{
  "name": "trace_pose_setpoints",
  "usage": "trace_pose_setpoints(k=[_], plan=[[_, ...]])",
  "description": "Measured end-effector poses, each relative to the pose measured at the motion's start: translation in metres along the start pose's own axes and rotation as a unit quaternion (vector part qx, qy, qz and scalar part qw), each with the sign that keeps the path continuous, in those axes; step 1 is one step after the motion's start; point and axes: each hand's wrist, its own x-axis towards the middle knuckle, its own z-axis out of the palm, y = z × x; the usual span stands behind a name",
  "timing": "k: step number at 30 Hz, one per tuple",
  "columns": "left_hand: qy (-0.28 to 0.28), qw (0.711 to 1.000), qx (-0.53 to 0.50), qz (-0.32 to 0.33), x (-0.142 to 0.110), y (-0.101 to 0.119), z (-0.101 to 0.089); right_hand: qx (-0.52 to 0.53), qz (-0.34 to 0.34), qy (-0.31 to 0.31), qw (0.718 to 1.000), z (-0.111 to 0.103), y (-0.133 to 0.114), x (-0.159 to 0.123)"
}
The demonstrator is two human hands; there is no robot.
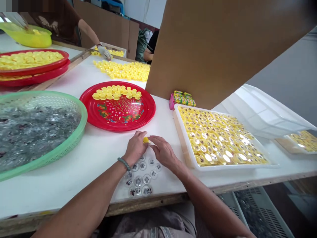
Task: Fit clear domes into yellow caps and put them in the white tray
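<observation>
On the bench (99, 150), at left, a green basket (74, 142) of clear bits (37, 132). Next, a red tray (117, 126) with yellow pieces (116, 92). Nearer, pinched between left hand (135, 147) and right hand (164, 150), one small yellow piece (146, 139) (clear discs (146, 178) just below). Then a white tray (230, 168) full of yellow discs (218, 135).

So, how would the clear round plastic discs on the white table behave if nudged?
The clear round plastic discs are probably light, being small and see-through. They would likely slide rather than roll, since they lie flat on the white table. Their glossy surfaces may feel slippery.
</observation>
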Motion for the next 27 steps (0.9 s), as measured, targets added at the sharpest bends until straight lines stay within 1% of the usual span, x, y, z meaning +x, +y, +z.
trace_pose_setpoints(k=[2, 6, 8, 11, 13, 16, 19, 21, 23, 24, 27], plan=[[-0.023, 1.0, 0.008, 0.018, -0.001, 0.0, 0.002, 0.007, 0.012, -0.006, 1.0, -0.009, -0.008, -0.025], [-0.042, 0.999, 0.001, 0.032, -0.003, 0.003, 0.005, 0.011, 0.022, -0.071, 0.997, -0.019, -0.013, -0.07], [-0.052, 0.998, -0.009, 0.045, -0.004, 0.005, 0.006, 0.001, 0.015, -0.087, 0.996, -0.018, -0.013, -0.083], [-0.067, 0.995, -0.026, 0.069, -0.006, 0.007, 0.006, -0.017, 0.0, -0.085, 0.996, -0.013, -0.011, -0.091], [-0.073, 0.993, -0.036, 0.081, -0.006, 0.007, 0.006, -0.004, 0.012, -0.063, 0.998, -0.011, -0.01, -0.089], [-0.076, 0.993, -0.044, 0.079, -0.007, 0.007, 0.002, 0.055, 0.086, 0.001, 0.995, -0.012, -0.005, -0.08], [-0.059, 0.993, -0.074, 0.067, -0.008, 0.01, -0.004, 0.113, 0.164, 0.061, 0.978, -0.018, -0.001, -0.062], [-0.049, 0.989, -0.134, 0.044, -0.009, 0.013, -0.008, 0.155, 0.203, 0.087, 0.963, -0.022, 0.001, -0.046], [-0.055, 0.974, -0.218, 0.0, -0.009, 0.017, -0.01, 0.235, 0.234, 0.097, 0.938, -0.022, 0.003, -0.03], [-0.061, 0.962, -0.266, -0.026, -0.008, 0.018, -0.011, 0.292, 0.242, 0.098, 0.92, -0.02, 0.003, -0.022], [-0.077, 0.908, -0.402, -0.091, -0.005, 0.018, -0.009, 0.468, 0.239, 0.108, 0.844, -0.01, 0.005, -0.004]])
